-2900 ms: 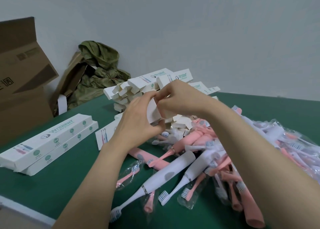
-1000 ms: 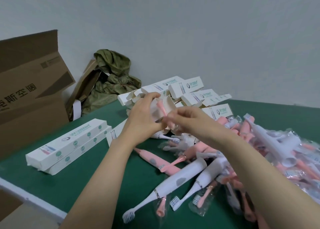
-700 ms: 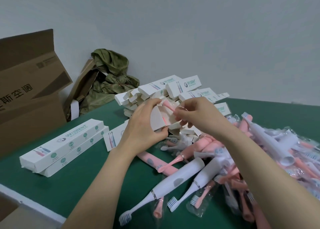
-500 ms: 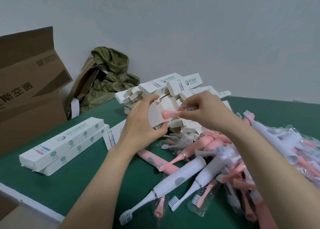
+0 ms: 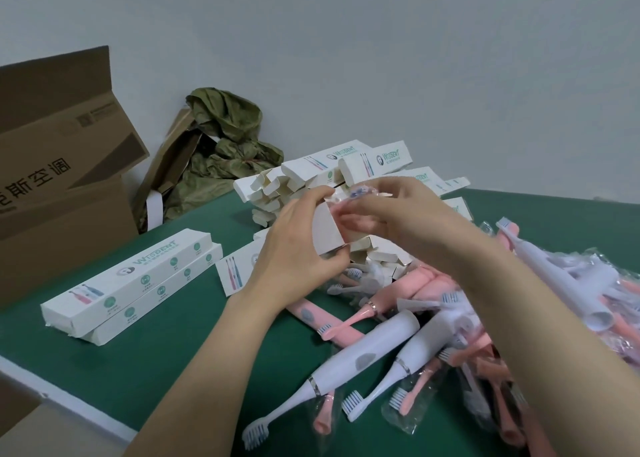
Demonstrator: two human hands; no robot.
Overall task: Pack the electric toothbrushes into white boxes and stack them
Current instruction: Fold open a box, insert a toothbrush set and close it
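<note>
Green is the surface [image 5: 166,359], and at its near edge a white toothbrush [image 5: 349,363] lies with its bristles toward me. It fronts a loose pile of toothbrushes [image 5: 429,285], pink and white, many in clear wrappers, spreading off to the right.

Above that pile the two hands meet. The left hand [image 5: 294,259] has its grip closed round the open end of a white box [image 5: 325,231], thumb beneath and fingers over the top. The right hand [image 5: 412,217] pinches a small wrapped brush head [image 5: 360,191] at the box's mouth. How far in it has gone I cannot tell, since fingers cover the opening.

Left of the hands, two closed boxes [image 5: 128,280] lie one on the other, the only stack in sight. Behind the hands is a heap of open boxes [image 5: 304,179] with their flaps up, apparently waiting to be filled. Farthest back, a brown carton [image 5: 62,179] and a crumpled olive cloth [image 5: 225,138] sit against the wall.

By my reckoning the job is barely begun: two boxes done, one in hand, and dozens of brushes left.
</note>
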